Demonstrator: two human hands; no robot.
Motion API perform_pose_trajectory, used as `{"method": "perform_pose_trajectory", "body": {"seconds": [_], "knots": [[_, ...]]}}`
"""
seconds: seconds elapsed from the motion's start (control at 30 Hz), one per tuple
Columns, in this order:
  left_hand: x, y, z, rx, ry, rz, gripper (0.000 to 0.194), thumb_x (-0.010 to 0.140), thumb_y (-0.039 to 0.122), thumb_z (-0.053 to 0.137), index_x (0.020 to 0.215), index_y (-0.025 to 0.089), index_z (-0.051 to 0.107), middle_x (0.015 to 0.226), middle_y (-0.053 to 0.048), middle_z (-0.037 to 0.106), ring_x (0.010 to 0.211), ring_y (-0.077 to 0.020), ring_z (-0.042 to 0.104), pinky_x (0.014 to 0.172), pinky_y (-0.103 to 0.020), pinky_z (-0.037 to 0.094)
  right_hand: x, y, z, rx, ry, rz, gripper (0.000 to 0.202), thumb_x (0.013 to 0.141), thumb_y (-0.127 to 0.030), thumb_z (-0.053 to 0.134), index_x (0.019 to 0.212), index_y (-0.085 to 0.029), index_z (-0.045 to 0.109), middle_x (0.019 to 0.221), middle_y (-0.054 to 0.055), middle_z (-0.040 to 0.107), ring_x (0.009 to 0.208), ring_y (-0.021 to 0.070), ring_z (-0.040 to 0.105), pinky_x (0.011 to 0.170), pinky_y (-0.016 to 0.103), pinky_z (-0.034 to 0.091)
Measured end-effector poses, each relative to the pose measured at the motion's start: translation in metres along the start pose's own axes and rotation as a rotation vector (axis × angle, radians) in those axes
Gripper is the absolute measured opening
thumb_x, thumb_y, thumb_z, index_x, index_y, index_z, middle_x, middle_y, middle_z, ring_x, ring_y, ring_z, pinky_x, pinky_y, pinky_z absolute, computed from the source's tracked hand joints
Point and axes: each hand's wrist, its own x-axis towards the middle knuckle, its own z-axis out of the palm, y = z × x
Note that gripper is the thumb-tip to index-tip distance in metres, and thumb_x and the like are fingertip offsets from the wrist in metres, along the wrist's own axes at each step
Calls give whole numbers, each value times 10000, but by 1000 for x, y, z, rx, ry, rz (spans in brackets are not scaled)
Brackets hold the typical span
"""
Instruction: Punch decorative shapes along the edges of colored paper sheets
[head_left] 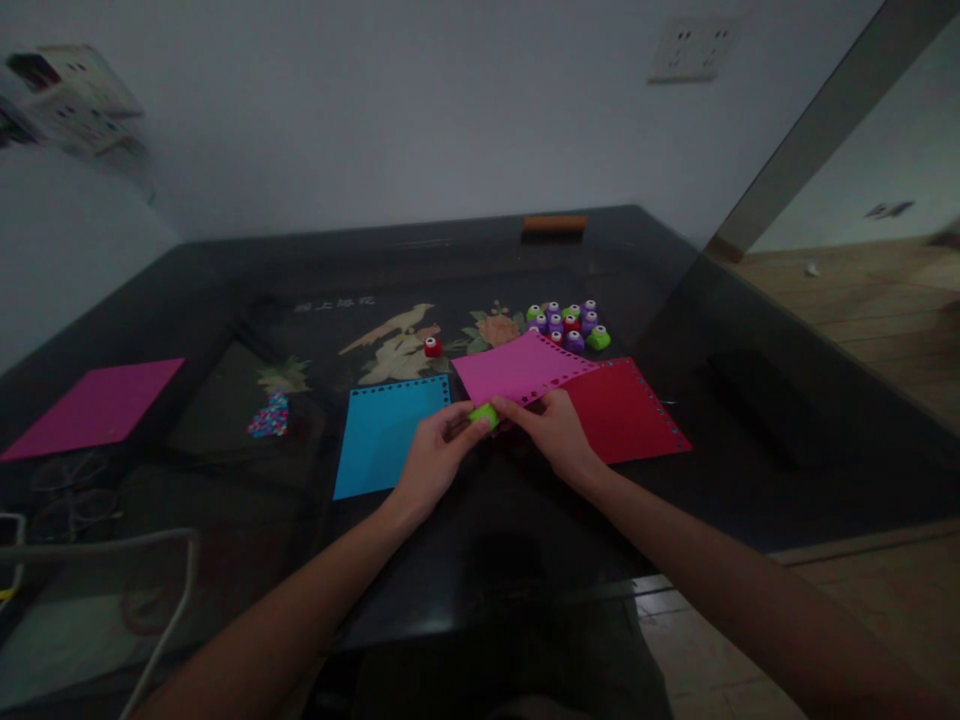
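Note:
My left hand (435,452) is closed around a small lime-green craft punch (484,415), thumb on its top. A pink sheet of paper (501,366) is pinched at its near corner by my right hand (553,428), right beside the punch. Small holes run along the pink sheet's right and near edges. Partly under the pink sheet and my right hand lies a red sheet (626,420), punched along its far and right edges. To the left, a blue sheet (379,435) with holes along two edges lies partly behind my left hand. Whether the pink corner sits inside the punch is hidden.
Several green, purple and red craft punches (574,341) cluster beyond the pink sheet. A single red punch (433,347) stands apart. Far left lie a magenta sheet (101,405) and eyeglasses (71,500), with a small pile of multicoloured bits (271,414) nearer. A brown roll (554,224) rests by the wall.

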Motion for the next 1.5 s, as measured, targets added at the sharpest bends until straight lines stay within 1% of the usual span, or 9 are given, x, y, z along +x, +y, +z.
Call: {"method": "perform_pose_trajectory", "body": {"seconds": [0.17,0.4,0.5,0.73,1.0,1.13,1.23,1.37,1.5], "knots": [[0,0,0,-42,-1,-48,270,704,342,722,914,184,659,941,-46,730,935,-228,655,870,-360,473,0,-1,-1,-30,29,22,282,676,-422,707,676,-145,656,651,37,673,582,155,598,521,252,467],[-1,0,1,-87,-34,-98,273,717,336,722,938,186,663,994,-53,722,968,-217,648,897,-350,456,1,0,-1,-4,34,36,259,663,-391,724,665,-142,653,636,30,665,566,141,586,523,248,460],[-1,0,0,-100,-53,-100,284,716,340,721,939,174,662,1000,-65,718,977,-227,643,905,-366,452,1,-1,-2,-33,39,26,258,663,-390,726,655,-145,644,620,23,652,556,132,573,501,238,453],[0,-2,0,-113,-41,-106,264,712,322,724,915,164,661,968,-68,717,957,-222,644,914,-376,447,0,-3,-2,-40,24,32,264,659,-395,731,646,-146,643,595,18,640,533,130,567,484,237,457],[1,-3,-3,-150,-28,-97,289,718,319,729,957,172,663,978,-60,712,926,-202,644,922,-363,444,3,-2,-5,-51,42,-3,251,670,-388,720,670,-146,653,647,38,668,568,146,590,512,252,462],[2,-2,-5,-147,-35,-111,302,711,299,732,974,172,656,995,-66,709,961,-213,638,959,-384,425,4,-1,-7,-16,55,-2,259,666,-399,723,697,-152,649,667,30,672,571,144,588,525,259,473],[3,-1,-7,-158,-50,-117,320,701,278,735,989,166,652,1007,-70,705,969,-215,637,950,-375,434,5,-1,-9,-14,62,-8,265,670,-402,721,709,-149,650,679,32,672,580,150,590,539,268,473],[5,4,-11,-98,-98,-141,378,683,248,734,1035,156,632,1029,-81,698,953,-223,644,926,-388,448,6,-4,-10,-51,77,-12,254,675,-384,718,655,-144,637,626,28,648,558,147,575,512,258,446],[5,10,-14,91,-170,-159,408,662,195,713,1057,172,616,1068,-70,683,993,-229,628,919,-399,453,6,-4,-10,-45,88,1,259,669,-380,722,627,-143,627,585,24,627,535,141,565,496,254,441]]}}
